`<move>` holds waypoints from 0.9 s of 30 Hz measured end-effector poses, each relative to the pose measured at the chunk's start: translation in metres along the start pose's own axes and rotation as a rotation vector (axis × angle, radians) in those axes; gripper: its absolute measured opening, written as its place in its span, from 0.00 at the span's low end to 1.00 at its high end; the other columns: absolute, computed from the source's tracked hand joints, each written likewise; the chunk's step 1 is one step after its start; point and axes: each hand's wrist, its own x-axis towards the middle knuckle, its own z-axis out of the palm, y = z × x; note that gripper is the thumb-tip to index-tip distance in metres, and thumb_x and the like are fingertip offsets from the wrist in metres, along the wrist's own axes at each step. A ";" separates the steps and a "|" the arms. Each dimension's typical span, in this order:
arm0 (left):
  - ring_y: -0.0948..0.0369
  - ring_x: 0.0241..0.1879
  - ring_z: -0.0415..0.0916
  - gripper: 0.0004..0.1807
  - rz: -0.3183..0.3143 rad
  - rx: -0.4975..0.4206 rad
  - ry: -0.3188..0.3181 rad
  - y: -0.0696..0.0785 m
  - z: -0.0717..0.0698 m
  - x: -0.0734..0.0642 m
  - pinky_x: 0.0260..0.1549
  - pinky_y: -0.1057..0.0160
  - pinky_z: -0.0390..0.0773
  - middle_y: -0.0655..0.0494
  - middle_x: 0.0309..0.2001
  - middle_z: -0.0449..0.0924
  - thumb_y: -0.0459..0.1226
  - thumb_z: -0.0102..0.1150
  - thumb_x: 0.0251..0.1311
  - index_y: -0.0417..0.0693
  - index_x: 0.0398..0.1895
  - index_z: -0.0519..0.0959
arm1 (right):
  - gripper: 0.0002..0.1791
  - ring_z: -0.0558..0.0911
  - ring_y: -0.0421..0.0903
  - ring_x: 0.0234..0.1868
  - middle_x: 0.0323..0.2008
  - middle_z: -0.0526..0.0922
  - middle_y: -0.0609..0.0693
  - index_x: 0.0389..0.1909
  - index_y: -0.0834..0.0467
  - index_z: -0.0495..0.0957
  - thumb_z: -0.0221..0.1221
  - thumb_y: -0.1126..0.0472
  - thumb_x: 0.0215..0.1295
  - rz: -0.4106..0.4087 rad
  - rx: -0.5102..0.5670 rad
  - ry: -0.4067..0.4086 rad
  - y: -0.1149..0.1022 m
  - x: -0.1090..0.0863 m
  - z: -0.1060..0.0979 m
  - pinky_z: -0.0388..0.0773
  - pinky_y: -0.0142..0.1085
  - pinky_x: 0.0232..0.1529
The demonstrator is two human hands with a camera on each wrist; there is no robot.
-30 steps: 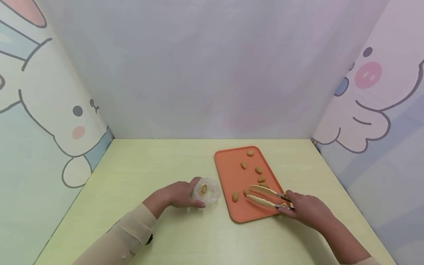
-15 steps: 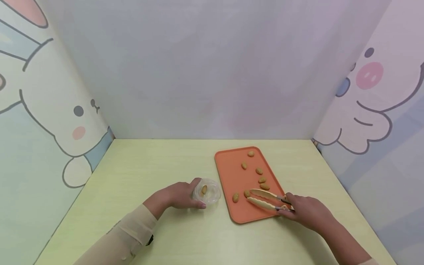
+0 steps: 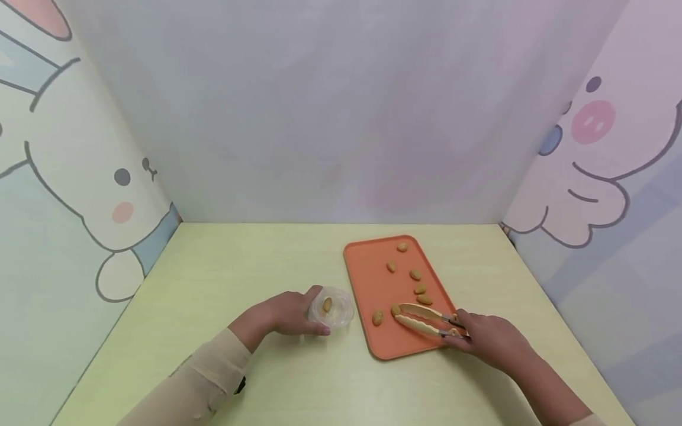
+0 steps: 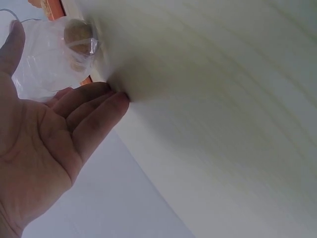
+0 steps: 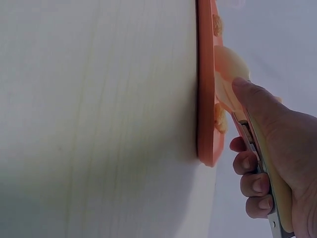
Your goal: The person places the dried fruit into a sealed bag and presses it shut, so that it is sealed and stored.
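My left hand (image 3: 290, 313) curls its thumb and fingers round a clear plastic cup (image 3: 342, 307) standing on the table left of the tray. A brown oval piece, like a nut or small nugget, (image 3: 327, 305) lies inside the cup; the left wrist view shows it through the plastic (image 4: 78, 35). My right hand (image 3: 492, 342) grips metal-handled tongs with cream scalloped tips (image 3: 418, 326), low over the orange tray (image 3: 367, 272). The parted tips are at another brown piece (image 3: 395, 310); whether they touch it, I cannot tell. In the right wrist view, fingers wrap the tongs' handle (image 5: 270, 193).
Several more brown pieces are spread over the tray, one left of the tongs (image 3: 378, 318) and others toward the far end (image 3: 402, 247). A pale wood table (image 3: 250, 254) lies underneath. Printed cartoon walls and a plain back wall (image 3: 341, 148) enclose it.
The tongs have come slightly nearer to me, and the gap between their tips has narrowed. A brown piece behind them now shows fully. The left hand and cup have stayed put.
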 end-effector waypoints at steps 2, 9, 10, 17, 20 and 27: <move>0.60 0.33 0.71 0.52 0.002 0.004 0.001 0.000 -0.001 0.000 0.35 0.58 0.70 0.60 0.32 0.75 0.71 0.62 0.46 0.59 0.69 0.56 | 0.25 0.62 0.36 0.16 0.19 0.66 0.35 0.30 0.48 0.68 0.58 0.30 0.59 0.004 -0.002 -0.001 0.000 0.001 0.000 0.60 0.33 0.19; 0.60 0.34 0.72 0.52 -0.002 0.012 -0.012 0.001 -0.002 0.001 0.37 0.58 0.70 0.60 0.33 0.75 0.71 0.62 0.46 0.59 0.70 0.55 | 0.24 0.60 0.35 0.15 0.18 0.64 0.34 0.28 0.47 0.68 0.61 0.32 0.57 -0.025 -0.024 0.036 0.002 0.001 0.000 0.59 0.33 0.18; 0.60 0.34 0.71 0.52 0.000 0.011 -0.013 0.001 -0.001 0.001 0.37 0.57 0.70 0.61 0.33 0.75 0.71 0.62 0.46 0.59 0.70 0.56 | 0.24 0.60 0.35 0.15 0.18 0.64 0.34 0.28 0.47 0.68 0.61 0.32 0.57 -0.033 -0.029 0.040 0.002 0.001 0.000 0.59 0.33 0.18; 0.61 0.34 0.72 0.53 -0.008 0.023 -0.018 0.003 -0.003 -0.001 0.38 0.58 0.71 0.60 0.32 0.75 0.71 0.62 0.46 0.58 0.71 0.55 | 0.24 0.59 0.35 0.15 0.18 0.63 0.33 0.29 0.47 0.68 0.61 0.31 0.56 -0.053 -0.036 0.063 0.004 0.002 0.000 0.59 0.33 0.18; 0.61 0.34 0.71 0.54 -0.013 0.023 -0.018 0.003 -0.004 -0.001 0.38 0.57 0.71 0.61 0.33 0.74 0.71 0.62 0.47 0.57 0.72 0.54 | 0.24 0.60 0.35 0.15 0.18 0.64 0.34 0.29 0.47 0.69 0.61 0.31 0.56 -0.040 -0.028 0.068 0.005 0.003 0.000 0.60 0.33 0.18; 0.60 0.33 0.71 0.52 -0.013 0.005 -0.021 0.005 -0.005 -0.003 0.37 0.57 0.70 0.59 0.32 0.74 0.70 0.63 0.47 0.57 0.71 0.55 | 0.25 0.60 0.34 0.15 0.19 0.66 0.34 0.31 0.48 0.69 0.63 0.32 0.55 -0.046 -0.021 0.109 0.007 0.006 0.000 0.59 0.33 0.18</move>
